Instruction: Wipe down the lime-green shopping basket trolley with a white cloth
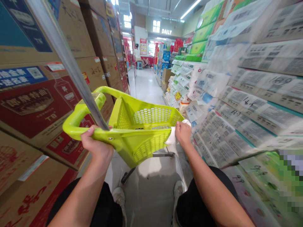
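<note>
A lime-green plastic shopping basket (139, 132) is tilted up in front of me in a shop aisle. My left hand (96, 143) is closed round its near rim, beside a long metal handle bar (71, 66) that rises to the upper left. My right hand (182, 132) is closed on a white cloth (172, 136) pressed against the basket's right edge. The basket's inside looks empty from here.
Stacked cardboard cartons (40, 104) line the left side. Wrapped white packs with price labels (248, 104) fill the shelves on the right. The tiled aisle floor (145, 85) runs ahead toward a "DAILY" sign (166, 31). My shoes and a metal frame (163, 155) are below.
</note>
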Demonstrator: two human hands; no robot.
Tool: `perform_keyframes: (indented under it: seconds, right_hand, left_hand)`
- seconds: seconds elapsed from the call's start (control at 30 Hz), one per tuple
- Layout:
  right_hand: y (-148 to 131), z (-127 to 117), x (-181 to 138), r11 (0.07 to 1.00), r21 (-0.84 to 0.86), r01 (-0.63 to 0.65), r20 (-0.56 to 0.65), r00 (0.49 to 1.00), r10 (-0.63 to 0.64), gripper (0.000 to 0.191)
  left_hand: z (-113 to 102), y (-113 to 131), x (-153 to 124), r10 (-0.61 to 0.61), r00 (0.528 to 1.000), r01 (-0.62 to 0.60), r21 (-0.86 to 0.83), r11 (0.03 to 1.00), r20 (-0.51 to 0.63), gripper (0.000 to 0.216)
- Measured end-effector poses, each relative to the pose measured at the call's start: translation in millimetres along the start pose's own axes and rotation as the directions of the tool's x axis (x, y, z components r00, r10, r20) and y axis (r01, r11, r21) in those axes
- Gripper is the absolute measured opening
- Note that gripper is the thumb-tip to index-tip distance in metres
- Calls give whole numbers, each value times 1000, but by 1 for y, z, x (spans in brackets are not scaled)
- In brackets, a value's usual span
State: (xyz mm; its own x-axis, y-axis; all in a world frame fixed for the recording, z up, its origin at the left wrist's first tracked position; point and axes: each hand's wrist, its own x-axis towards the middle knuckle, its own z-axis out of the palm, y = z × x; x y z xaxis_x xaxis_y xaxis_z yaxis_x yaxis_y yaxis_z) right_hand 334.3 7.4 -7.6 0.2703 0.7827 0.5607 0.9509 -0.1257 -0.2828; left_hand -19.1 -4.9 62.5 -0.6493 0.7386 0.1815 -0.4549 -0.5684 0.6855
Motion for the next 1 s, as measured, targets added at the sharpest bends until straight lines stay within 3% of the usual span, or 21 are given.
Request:
perform_keyframes:
  seconds: [0.13, 0.3, 0.4, 0.47, 0.57, 0.7, 0.83, 0.93, 1.0]
  right_hand:
    - [-56, -4, -19, 986, 96, 139, 1, 990, -140, 47]
    - [-154, -31, -55, 856, 398, 330, -57, 940, -336, 40]
    - [-179, -44, -63, 783, 497, 374, -76, 918, -390, 40]
    - [-175, -42, -59, 775, 468, 426, -61, 890, -453, 41]
    - [-145, -28, -44, 825, 345, 448, 3, 878, -479, 45]
    - [-85, -9, -16, 962, 87, 259, 121, 956, -269, 49]
    - [-33, -7, 1, 992, -111, 59, 185, 982, -38, 54]
    - [-17, -9, 0, 989, -118, 91, 182, 981, -69, 55]
    - [-21, -9, -5, 985, -84, 152, 152, 979, -139, 52]
  left_hand:
    - [7, -2, -25, 33, 998, -33, 6, 999, 49, 26]
    - [13, -7, -55, -9, 986, 14, -29, 999, 167, 28]
    - [14, -7, -63, -23, 981, 34, -51, 998, 195, 27]
    - [14, -6, -60, -40, 981, 51, -54, 997, 191, 26]
    - [11, -5, -45, -66, 982, 73, -34, 997, 179, 27]
    - [0, -5, -12, -62, 982, 64, -8, 998, 177, 26]
    - [-11, -4, 17, -46, 990, 46, 3, 999, 134, 26]
    - [-12, -5, 22, -21, 996, 23, -22, 999, 87, 26]
    - [-9, -5, 16, -4, 996, 7, -33, 999, 84, 26]
